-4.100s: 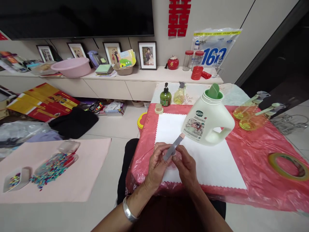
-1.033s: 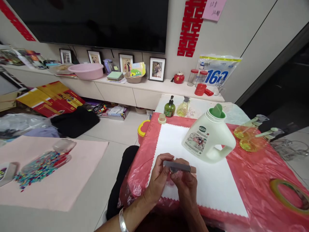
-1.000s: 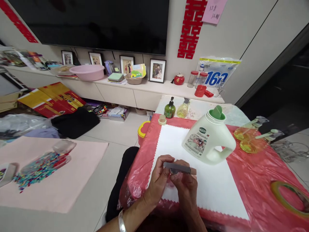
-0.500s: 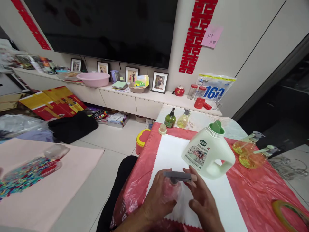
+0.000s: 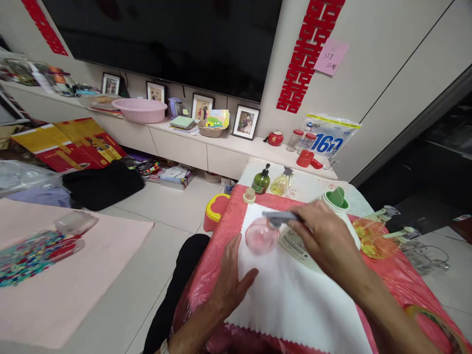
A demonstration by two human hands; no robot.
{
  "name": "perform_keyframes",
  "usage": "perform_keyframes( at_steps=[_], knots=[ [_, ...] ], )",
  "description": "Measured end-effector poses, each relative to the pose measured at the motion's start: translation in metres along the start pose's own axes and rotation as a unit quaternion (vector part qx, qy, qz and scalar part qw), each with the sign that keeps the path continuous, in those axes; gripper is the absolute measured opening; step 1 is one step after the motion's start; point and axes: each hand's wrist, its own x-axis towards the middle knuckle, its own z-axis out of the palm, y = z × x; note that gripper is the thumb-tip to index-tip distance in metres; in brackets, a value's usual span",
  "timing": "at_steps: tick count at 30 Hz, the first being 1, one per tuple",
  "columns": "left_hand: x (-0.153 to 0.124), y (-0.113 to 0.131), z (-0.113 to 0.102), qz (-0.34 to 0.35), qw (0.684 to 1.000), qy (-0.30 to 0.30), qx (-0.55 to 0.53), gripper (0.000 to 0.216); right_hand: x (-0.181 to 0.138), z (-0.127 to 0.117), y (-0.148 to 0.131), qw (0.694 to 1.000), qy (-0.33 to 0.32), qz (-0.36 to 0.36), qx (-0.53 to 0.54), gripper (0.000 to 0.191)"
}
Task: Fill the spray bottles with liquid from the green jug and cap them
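Observation:
My right hand (image 5: 326, 233) grips the grey head of a clear pink pump bottle (image 5: 260, 238), which looks tilted and a little blurred. My left hand (image 5: 232, 280) is off the bottle, fingers stretched out and thumb apart, close to the white cloth (image 5: 273, 290). Behind my right hand stands a pale green jug (image 5: 293, 246), partly hidden, its green spout (image 5: 337, 196) showing at the mouth. A pale cap (image 5: 249, 196) sits near the cloth's far left corner.
Beyond the cloth stand a green pump bottle (image 5: 261, 181) and a clear bottle with yellow liquid (image 5: 279, 185). Two orange-yellow pump bottles (image 5: 374, 246) are on the right. A tape roll (image 5: 431, 319) lies at the near right. Colourful beads (image 5: 33, 253) cover part of the left table.
My left hand has let go of the pink bottle and drawn back toward me. My right hand has taken its pump head and moved the bottle away from me.

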Motion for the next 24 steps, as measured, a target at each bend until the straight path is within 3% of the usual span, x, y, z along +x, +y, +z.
perform_keyframes(
  at_steps=[3,5,10,17,24],
  knots=[
    [-0.009,-0.018,0.009,0.019,0.995,0.001,0.101,0.06,0.046,0.001,0.008,0.991,-0.016,0.085,-0.1,0.016],
    [-0.016,-0.025,0.014,0.039,0.987,-0.013,0.155,0.057,0.075,0.007,0.011,0.968,-0.053,0.17,-0.179,0.018],
    [-0.021,-0.023,0.017,0.075,0.974,-0.015,0.215,0.051,0.123,0.037,0.021,0.934,-0.087,0.266,-0.221,0.03],
    [-0.017,-0.016,0.014,0.069,0.973,-0.033,0.217,0.049,0.142,0.075,0.046,0.91,-0.118,0.334,-0.215,0.025],
    [-0.019,-0.01,0.014,0.063,0.966,-0.032,0.248,0.049,0.144,0.102,0.069,0.883,-0.139,0.4,-0.204,0.036]
  ],
)
